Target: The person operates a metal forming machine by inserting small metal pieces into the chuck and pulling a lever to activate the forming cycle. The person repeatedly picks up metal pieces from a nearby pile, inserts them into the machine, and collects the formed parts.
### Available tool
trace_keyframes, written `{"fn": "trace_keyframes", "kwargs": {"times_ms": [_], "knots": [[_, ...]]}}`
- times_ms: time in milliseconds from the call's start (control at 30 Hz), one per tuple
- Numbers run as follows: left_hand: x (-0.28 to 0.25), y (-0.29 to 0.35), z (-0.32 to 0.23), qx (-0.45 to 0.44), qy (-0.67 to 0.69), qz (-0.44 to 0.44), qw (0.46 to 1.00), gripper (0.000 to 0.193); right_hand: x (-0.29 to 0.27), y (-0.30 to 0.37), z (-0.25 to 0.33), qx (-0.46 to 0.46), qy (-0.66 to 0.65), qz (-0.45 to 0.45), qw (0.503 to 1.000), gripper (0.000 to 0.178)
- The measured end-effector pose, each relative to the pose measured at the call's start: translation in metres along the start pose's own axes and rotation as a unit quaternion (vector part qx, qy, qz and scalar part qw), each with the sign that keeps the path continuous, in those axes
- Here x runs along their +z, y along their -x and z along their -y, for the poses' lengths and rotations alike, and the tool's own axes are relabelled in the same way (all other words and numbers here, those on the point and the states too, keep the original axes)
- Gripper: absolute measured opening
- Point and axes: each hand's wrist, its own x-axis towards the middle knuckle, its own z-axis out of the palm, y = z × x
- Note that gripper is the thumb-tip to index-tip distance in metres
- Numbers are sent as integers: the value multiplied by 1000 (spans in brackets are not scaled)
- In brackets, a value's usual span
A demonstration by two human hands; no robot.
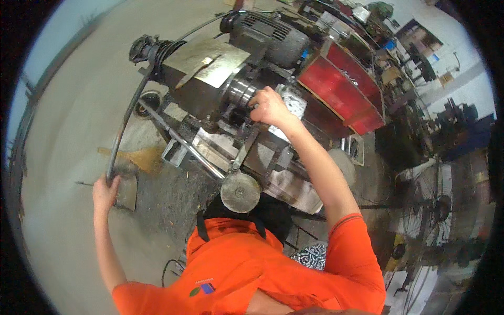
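My left hand (106,192) is wrapped round the lower end of a long dark lever (128,113), which rises to the back end of a small lathe-like machine. On the right, my right hand (270,107) is at the shiny cylindrical chuck (241,92), its fingers curled in against the front. Whatever lies between those fingers is hidden. A sheet-metal cover (226,63) tops the headstock, with a thin flat strip (193,73) lying on it. Closer to my body are a bright steel bar handle (191,149) and a round metal disc (240,193).
Behind the chuck stand a ribbed electric motor (270,39) and a red metal tray (336,79) with small parts inside. A container of small shiny metal pieces (311,256) sits by my right side. A yellow broom head (142,157) lies left; a fan (433,205) stands right.
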Motion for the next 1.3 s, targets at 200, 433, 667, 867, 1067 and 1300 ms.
{"fn": "trace_keyframes", "kwargs": {"times_ms": [200,433,667,867,1067,1300], "knots": [[3,-50,62,24,-218,-39,975,24,7,7,-8,-6,-9,-26,1000,33],[-27,-161,154,104,-338,-127,927,8,-3,6,4,1,-19,-35,999,32],[6,-158,53,140,-116,-262,948,26,-22,53,5,-43,-34,-135,989,34],[212,-139,14,-7,92,209,974,40,-52,176,-15,59,-59,-200,976,39],[225,-152,-37,308,-385,204,846,24,-62,330,-47,304,-44,-163,938,36],[193,-139,-45,202,-114,162,959,30,2,543,-101,617,107,-83,775,50]]}}
